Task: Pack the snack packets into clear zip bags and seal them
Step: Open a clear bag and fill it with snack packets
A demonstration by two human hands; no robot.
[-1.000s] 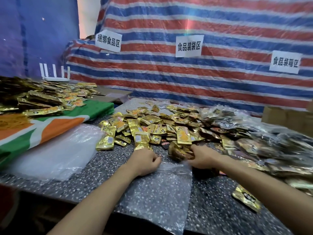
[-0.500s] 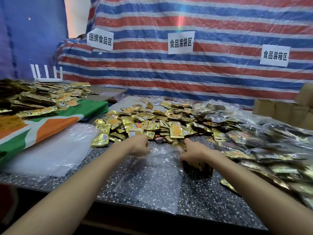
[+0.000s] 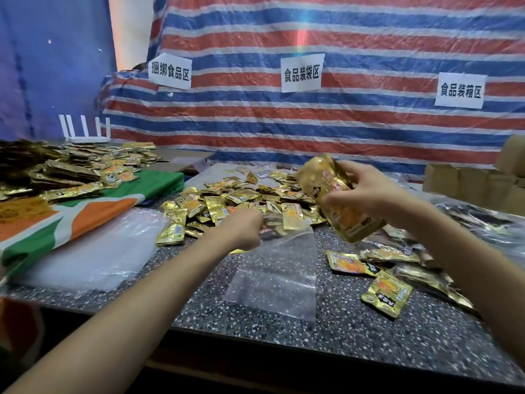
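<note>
Head view: on the speckled surface (image 3: 355, 331) a clear zip bag (image 3: 278, 274) lies flat at 6 o'clock below the snack packets pile (image 3: 241, 197), left hand (image 3: 241, 231) pinching its mouth, right hand (image 3: 366, 194) at 2 o'clock gripping a packet stack (image 3: 338, 200).

Your right grip (image 3: 366, 191) has lifted off the desk (image 3: 355, 331), where it lay by the mouth of the clear zip bag (image 3: 278, 277) a moment ago. It now clasps a stack of gold snack packets (image 3: 336, 200) in the air. The blurred stack seems tilted, lower end toward the bag.
</note>
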